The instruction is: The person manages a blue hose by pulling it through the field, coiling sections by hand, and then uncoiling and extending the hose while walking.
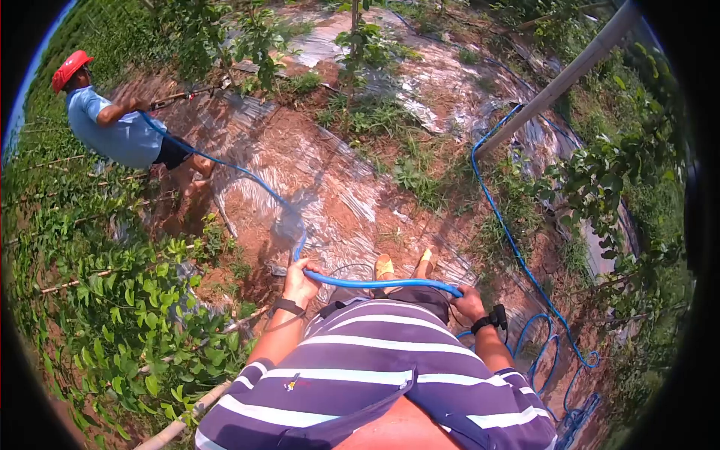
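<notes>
A blue hose [371, 283] runs across in front of my waist, slightly bowed between my two hands. My left hand [301, 280] is wrapped round it at the left, and my right hand [469, 303] grips it at the right. From my left hand the hose stretches up and left over the ground to a person in a red hard hat and light blue shirt [120, 127]. That person holds the hose and a long thin rod [180, 95]. Beyond my right hand the hose hangs down in loose loops [551, 341].
A grey pole [559, 79] stands at the upper right, with hose bent round its base. Leafy plants [127, 322] on stakes fill the left side, and more foliage [607, 172] grows at the right. Torn plastic sheeting [352, 199] covers parts of the reddish soil. Piled hose [577, 420] lies lower right.
</notes>
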`<state>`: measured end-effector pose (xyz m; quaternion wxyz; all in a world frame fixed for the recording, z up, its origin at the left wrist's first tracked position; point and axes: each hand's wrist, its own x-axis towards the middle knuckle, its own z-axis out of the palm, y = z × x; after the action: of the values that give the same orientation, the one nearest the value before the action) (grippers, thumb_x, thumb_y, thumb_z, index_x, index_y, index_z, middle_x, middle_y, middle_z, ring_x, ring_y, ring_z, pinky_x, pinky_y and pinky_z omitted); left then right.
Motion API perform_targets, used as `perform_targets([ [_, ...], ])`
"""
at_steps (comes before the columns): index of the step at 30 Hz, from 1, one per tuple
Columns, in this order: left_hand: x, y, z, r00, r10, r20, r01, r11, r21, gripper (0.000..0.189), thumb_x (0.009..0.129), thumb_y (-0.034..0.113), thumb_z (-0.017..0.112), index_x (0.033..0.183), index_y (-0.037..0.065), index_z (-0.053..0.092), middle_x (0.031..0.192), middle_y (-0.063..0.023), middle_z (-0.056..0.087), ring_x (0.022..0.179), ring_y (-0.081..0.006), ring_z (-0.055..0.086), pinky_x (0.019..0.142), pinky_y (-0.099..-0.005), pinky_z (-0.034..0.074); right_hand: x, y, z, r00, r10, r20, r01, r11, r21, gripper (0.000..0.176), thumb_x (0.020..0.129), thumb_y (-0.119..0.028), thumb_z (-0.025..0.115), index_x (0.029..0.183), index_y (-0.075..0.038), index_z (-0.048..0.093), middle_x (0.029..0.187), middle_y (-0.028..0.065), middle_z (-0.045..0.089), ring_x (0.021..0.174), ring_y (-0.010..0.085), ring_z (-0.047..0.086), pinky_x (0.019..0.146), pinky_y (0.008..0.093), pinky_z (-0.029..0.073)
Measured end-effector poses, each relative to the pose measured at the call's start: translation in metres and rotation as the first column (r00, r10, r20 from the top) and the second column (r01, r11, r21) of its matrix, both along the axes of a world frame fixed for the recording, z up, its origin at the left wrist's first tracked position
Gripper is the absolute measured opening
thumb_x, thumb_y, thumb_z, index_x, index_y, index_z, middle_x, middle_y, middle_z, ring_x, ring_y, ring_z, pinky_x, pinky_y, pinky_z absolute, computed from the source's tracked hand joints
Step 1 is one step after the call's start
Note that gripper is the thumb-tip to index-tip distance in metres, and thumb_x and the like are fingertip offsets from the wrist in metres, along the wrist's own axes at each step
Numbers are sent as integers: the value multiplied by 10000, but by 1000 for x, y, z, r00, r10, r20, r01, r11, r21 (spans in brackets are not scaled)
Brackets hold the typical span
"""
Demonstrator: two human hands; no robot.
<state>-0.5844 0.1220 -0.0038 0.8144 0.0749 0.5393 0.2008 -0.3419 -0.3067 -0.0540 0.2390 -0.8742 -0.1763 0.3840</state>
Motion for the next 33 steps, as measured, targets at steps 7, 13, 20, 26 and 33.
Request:
perform_targets([
  [7, 27, -14, 12, 990, -138, -1, 138, 990, 21, 217, 939, 188, 510, 740, 103, 500, 617, -36, 496, 611, -209, 511, 664, -379, 467, 8, 25, 29, 995, 37, 88, -35, 999, -22, 312, 744, -256, 703, 981, -53, 697, 952, 192, 690, 932, 352, 656, 816, 425, 512],
  [13, 19, -3, -5, 983, -169, 66, 173, 982, -74, 266, 954, 207, 470, 708, 108, 474, 626, -49, 503, 625, -201, 520, 696, -377, 466, 16, 29, 27, 999, 52, -2, -52, 997, 63, 284, 718, -175, 640, 975, -58, 671, 943, 196, 681, 909, 383, 652, 794, 455, 510],
  [20, 25, 10, -22, 961, -273, -34, 272, 962, -11, 297, 959, 267, 506, 703, 116, 517, 625, -14, 565, 595, -158, 545, 629, -333, 470, 3, 36, 18, 995, 48, 82, -60, 988, 142, 230, 736, -135, 616, 945, -53, 664, 996, 158, 673, 962, 342, 646, 826, 441, 506],
  [26, 36, 20, -21, 954, -269, 134, 287, 948, -139, 246, 959, 249, 525, 750, 119, 525, 672, -5, 585, 647, -150, 574, 680, -307, 486, 4, 44, 31, 982, 85, 169, -111, 982, 150, 191, 729, -141, 625, 895, -58, 671, 909, 169, 669, 901, 362, 650, 796, 456, 510],
  [33, 52, 23, -20, 932, -323, 165, 346, 928, -136, 251, 959, 255, 523, 751, 114, 539, 688, -18, 603, 669, -160, 591, 695, -336, 496, 4, 54, 39, 993, 50, 110, -70, 980, 185, 147, 728, -141, 619, 848, -64, 656, 853, 165, 670, 891, 366, 649, 812, 462, 506],
])
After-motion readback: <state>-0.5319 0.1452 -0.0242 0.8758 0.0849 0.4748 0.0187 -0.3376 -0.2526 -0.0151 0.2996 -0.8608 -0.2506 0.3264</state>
